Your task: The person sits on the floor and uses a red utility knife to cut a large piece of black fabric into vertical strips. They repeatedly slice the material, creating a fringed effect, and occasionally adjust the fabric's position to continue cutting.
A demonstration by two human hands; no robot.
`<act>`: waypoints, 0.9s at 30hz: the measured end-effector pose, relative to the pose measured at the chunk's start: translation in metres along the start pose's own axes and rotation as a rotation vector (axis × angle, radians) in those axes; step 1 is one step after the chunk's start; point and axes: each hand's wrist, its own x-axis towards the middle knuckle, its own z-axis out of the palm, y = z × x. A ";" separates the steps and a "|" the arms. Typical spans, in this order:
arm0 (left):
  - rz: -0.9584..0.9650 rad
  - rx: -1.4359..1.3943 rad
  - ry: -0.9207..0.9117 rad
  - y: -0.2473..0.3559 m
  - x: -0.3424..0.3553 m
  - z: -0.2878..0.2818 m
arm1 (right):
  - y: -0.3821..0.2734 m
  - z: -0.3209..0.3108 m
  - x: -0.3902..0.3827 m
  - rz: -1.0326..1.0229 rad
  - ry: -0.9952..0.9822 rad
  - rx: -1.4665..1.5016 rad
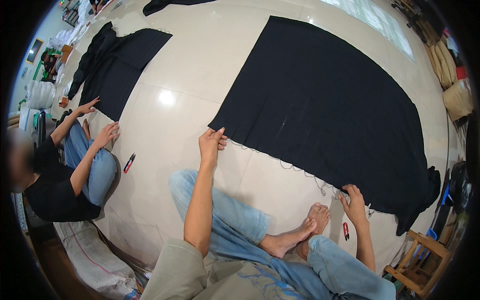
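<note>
A large black cloth point(330, 110) lies spread on the floor in front of me, with loose threads hanging along its near edge. My left hand point(212, 144) is closed on the cloth's near left corner, thumb against curled fingers. Farther right, my right hand point(354, 204) has its fingers bent in a pinch at the same edge, where threads gather. Small red thread snips point(346, 231) lie on the floor just below my right hand, touched by neither hand. At the right end the cloth is bunched into folds.
On the left a co-worker point(65, 170) sits with both hands at another black cloth point(117, 70); thread snips point(129, 163) lie beside their knee. A white woven sack point(92, 255) stands at lower left. A wooden stool point(417, 265) is at lower right, brown packages point(457, 100) at far right.
</note>
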 end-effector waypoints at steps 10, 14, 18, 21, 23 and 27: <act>-0.076 -0.001 0.100 -0.013 -0.015 0.000 | 0.072 0.107 -0.185 0.480 0.329 -0.208; -0.076 -0.093 0.155 -0.016 -0.015 -0.003 | 0.089 0.128 -0.205 0.941 0.133 0.306; -0.058 -0.128 0.181 -0.019 -0.013 -0.006 | 0.103 0.119 -0.197 1.084 0.184 0.770; -0.051 -0.120 0.182 -0.021 -0.015 0.000 | 0.089 0.079 -0.165 0.874 0.432 1.099; -0.033 -0.165 0.193 -0.021 -0.015 0.000 | 0.017 0.026 -0.108 0.622 0.596 1.185; -0.078 -0.106 0.185 -0.016 -0.020 -0.001 | -0.099 -0.053 0.000 0.424 0.414 1.126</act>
